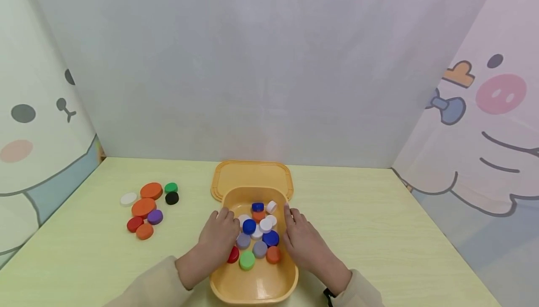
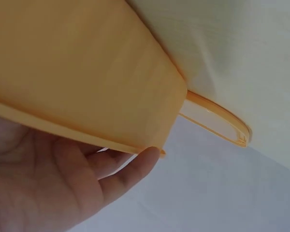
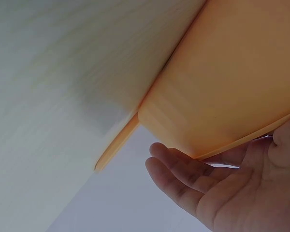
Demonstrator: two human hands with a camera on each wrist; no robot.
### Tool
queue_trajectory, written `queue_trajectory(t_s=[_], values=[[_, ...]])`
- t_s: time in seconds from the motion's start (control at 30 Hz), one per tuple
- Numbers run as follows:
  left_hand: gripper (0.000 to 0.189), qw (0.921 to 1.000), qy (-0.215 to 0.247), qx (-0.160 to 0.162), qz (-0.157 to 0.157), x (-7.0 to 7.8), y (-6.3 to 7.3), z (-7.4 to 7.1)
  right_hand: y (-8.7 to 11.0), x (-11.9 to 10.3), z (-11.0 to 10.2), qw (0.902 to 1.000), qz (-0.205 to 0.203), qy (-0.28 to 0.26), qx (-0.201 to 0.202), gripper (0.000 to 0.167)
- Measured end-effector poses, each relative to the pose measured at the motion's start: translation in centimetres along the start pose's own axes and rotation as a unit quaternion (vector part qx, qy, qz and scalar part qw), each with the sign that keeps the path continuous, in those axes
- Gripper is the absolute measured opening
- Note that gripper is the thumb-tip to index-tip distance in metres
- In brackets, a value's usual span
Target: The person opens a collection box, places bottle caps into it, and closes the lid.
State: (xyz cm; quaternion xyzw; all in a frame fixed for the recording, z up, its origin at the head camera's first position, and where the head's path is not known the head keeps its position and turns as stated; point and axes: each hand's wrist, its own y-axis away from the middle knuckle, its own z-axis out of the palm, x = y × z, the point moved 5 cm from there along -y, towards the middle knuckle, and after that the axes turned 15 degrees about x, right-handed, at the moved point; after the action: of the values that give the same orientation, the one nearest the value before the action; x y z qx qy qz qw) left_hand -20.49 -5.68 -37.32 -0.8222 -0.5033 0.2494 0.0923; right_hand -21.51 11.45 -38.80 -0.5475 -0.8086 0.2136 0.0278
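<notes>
An orange plastic box (image 1: 254,286) stands open on the table in front of me, holding bottle caps in several colours. Among them are a light green cap (image 1: 247,260), a blue cap (image 1: 271,238) and a white cap (image 1: 265,225). My left hand (image 1: 220,237) grips the box's left rim, fingers bent over the edge and knuckles inside. On the opposite side my right hand (image 1: 306,241) holds the right rim, thumb toward the inside and fingers along the outer side. The wrist views show the box's outer wall (image 2: 87,67) above both hands.
An orange lid (image 1: 252,176) lies flat behind the box. To the left several loose caps lie on the table (image 1: 379,232): orange (image 1: 144,208), white (image 1: 128,199), purple (image 1: 155,216), black (image 1: 171,198), green and red. A grey curtain (image 1: 261,63) closes off the back.
</notes>
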Motion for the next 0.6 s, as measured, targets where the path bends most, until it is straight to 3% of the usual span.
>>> queue_trajectory(t_s=[0.17,0.37,0.6], values=[[0.021,0.9997,-0.007,-0.023,0.002,0.22,-0.01,0.30,0.00,-0.05,-0.02,1.0000,0.002,-0.003,-0.001,0.056],[0.020,0.9993,-0.017,-0.031,0.011,0.29,0.00,0.02,0.01,-0.14,-0.15,1.0000,-0.006,-0.002,0.007,0.055],[0.021,0.9996,0.005,-0.024,0.012,0.21,0.07,-0.57,0.07,-0.15,-0.10,0.9999,-0.007,-0.006,0.005,0.055]])
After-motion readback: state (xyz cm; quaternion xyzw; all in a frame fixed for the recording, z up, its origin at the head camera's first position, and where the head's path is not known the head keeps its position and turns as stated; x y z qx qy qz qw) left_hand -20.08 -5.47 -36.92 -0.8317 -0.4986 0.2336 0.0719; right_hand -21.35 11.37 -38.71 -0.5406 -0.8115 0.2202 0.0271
